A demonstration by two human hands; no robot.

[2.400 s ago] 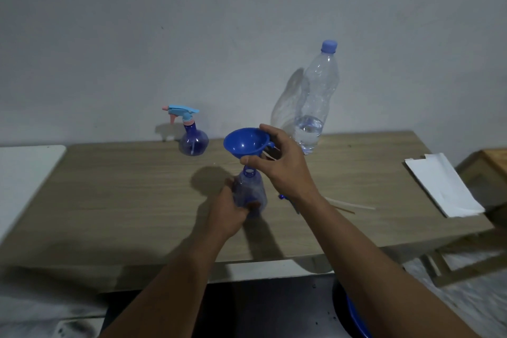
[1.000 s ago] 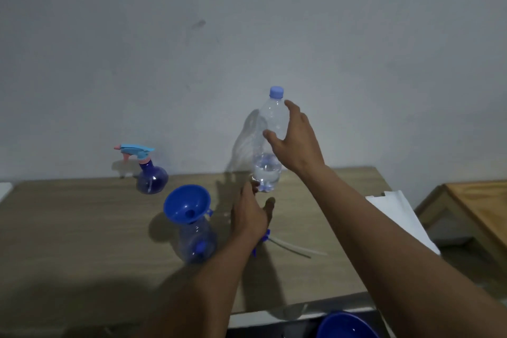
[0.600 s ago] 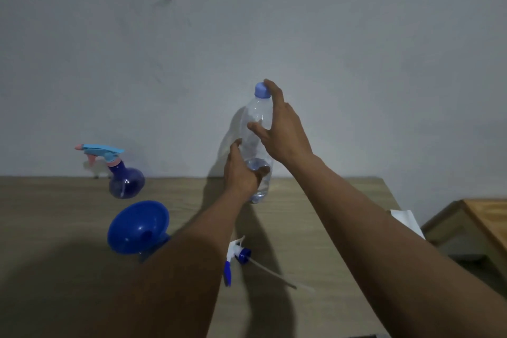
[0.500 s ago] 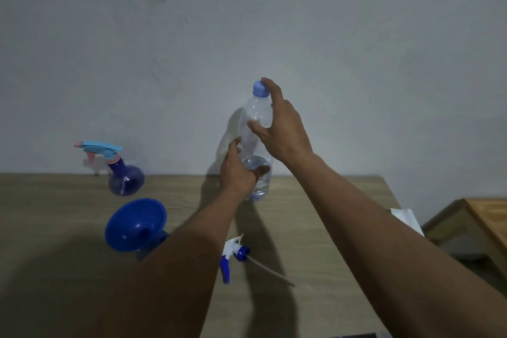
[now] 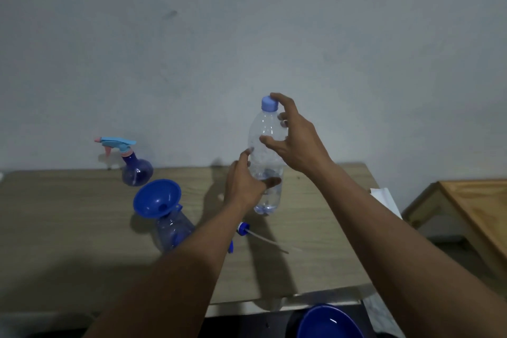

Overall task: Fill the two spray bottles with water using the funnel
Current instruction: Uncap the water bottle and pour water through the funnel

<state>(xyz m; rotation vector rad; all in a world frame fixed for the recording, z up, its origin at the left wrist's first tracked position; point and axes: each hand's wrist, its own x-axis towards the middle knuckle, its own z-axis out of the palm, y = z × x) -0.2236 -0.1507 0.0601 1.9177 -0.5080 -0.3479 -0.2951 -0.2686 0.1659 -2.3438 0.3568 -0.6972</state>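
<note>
My left hand (image 5: 244, 186) grips the lower body of the clear water bottle (image 5: 260, 123), which holds a little water at the bottom. My right hand (image 5: 299, 145) curls round its upper part, index fingertip on the blue cap (image 5: 269, 104). The blue funnel (image 5: 156, 197) sits tilted in the neck of the open spray bottle (image 5: 172, 230) on the table (image 5: 68, 228), left of my left arm. The removed sprayer head (image 5: 242, 229) with its tube lies on the table under the water bottle. A second spray bottle (image 5: 135, 170), with a light-blue trigger on, stands at the back left.
White paper (image 5: 384, 197) lies at the table's right edge. A wooden piece of furniture (image 5: 472, 208) stands further right. A blue basin (image 5: 329, 322) shows below the table's front edge. A grey wall runs behind the table.
Both hands left the funnel and spray bottle and took hold of the water bottle. The bottle has moved from the back of the table toward me. My right fingers have loosened near the cap.
</note>
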